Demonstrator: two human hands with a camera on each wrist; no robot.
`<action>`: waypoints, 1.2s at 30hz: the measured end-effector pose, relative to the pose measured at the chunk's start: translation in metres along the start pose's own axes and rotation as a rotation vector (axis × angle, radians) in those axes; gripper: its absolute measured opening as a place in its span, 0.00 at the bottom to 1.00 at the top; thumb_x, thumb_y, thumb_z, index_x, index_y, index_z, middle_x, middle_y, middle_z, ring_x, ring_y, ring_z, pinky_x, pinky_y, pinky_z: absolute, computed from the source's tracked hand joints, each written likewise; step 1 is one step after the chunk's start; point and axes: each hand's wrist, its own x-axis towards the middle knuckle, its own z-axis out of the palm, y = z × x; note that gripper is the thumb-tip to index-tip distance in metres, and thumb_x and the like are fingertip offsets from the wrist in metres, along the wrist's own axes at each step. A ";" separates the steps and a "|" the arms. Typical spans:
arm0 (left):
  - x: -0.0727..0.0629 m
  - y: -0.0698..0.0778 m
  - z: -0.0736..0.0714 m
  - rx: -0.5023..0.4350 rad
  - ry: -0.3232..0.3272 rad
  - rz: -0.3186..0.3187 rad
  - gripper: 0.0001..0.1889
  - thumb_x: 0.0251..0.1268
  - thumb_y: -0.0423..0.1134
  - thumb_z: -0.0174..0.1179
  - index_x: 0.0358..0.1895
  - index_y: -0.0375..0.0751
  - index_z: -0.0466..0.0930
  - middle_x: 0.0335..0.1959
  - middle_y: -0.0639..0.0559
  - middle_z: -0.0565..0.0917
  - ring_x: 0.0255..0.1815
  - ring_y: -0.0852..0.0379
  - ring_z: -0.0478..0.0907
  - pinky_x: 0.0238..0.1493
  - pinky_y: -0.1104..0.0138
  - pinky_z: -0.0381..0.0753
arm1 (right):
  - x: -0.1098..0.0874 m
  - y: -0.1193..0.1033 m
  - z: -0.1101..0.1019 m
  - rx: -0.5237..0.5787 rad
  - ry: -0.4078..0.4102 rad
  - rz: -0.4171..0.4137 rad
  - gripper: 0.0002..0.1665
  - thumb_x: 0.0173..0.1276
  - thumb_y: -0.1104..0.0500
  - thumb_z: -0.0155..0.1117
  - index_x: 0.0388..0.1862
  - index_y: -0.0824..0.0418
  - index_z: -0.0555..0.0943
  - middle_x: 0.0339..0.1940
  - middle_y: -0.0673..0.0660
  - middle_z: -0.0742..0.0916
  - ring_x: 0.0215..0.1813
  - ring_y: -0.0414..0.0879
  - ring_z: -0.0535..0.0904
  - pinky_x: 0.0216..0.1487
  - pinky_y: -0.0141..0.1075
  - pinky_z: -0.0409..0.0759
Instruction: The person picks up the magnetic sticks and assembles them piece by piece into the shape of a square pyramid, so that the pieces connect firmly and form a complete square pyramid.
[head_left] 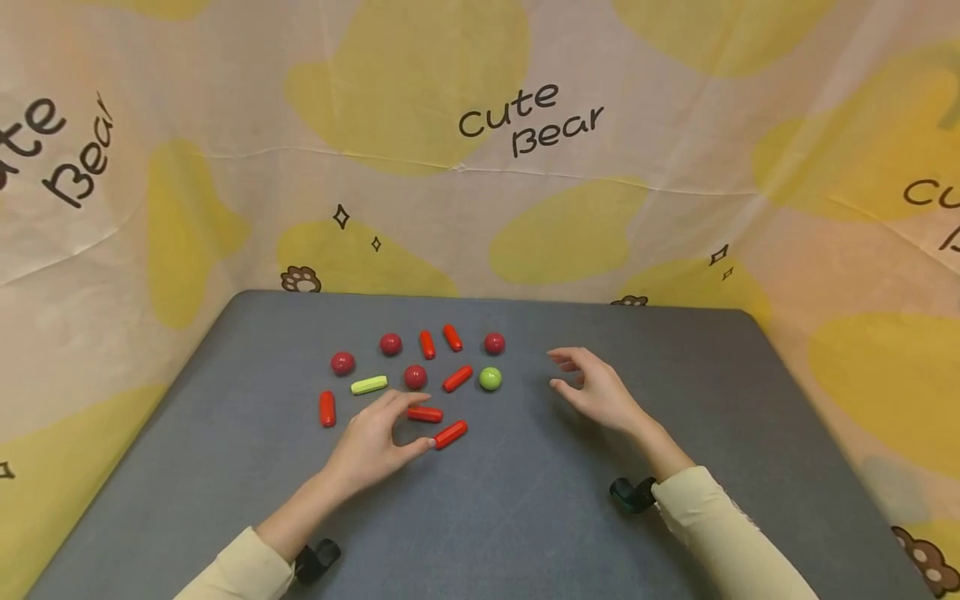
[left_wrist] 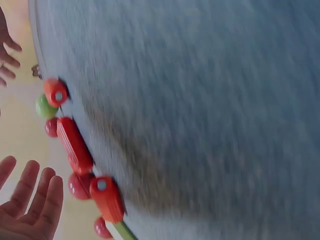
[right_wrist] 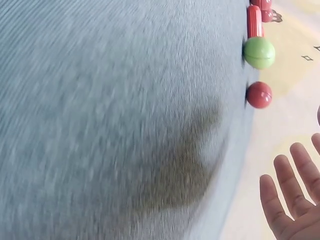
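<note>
My left hand (head_left: pixel 371 437) hovers over the near side of a group of small pieces, fingers spread and holding nothing. In the head view its thumb tip overlaps the end of a red ribbed stick (head_left: pixel 451 434); whether they touch I cannot tell. Another red stick (head_left: pixel 425 413) lies between thumb and fingers as seen from above. My right hand (head_left: pixel 596 389) hangs above the table to the right, relaxed, with nothing in it. Nearest to it are a green ball (head_left: pixel 491 378) and a red ball (head_left: pixel 494 343). A yellow-green stick (head_left: pixel 369 384) lies left of centre.
Several more red balls (head_left: pixel 390 344) and red sticks (head_left: pixel 327 409) lie scattered on the grey table (head_left: pixel 525 517). Patterned cloth walls (head_left: pixel 420 208) enclose the back and sides. Each wrist bears a black device (head_left: pixel 632 495).
</note>
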 end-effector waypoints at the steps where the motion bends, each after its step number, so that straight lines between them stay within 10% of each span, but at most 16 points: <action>1: 0.000 0.001 0.002 -0.012 -0.003 -0.009 0.29 0.43 0.46 0.72 0.53 0.48 0.76 0.42 0.54 0.80 0.36 0.56 0.76 0.35 0.65 0.75 | 0.001 0.000 0.002 0.005 0.002 -0.002 0.25 0.61 0.58 0.64 0.58 0.59 0.73 0.53 0.55 0.79 0.51 0.50 0.77 0.47 0.46 0.77; 36: 0.017 0.017 0.039 0.079 -0.113 -0.143 0.14 0.41 0.34 0.72 0.36 0.47 0.85 0.25 0.57 0.79 0.23 0.65 0.69 0.26 0.69 0.71 | 0.034 -0.016 0.056 0.177 -0.066 0.045 0.24 0.61 0.60 0.64 0.57 0.60 0.74 0.52 0.55 0.80 0.47 0.47 0.80 0.46 0.39 0.78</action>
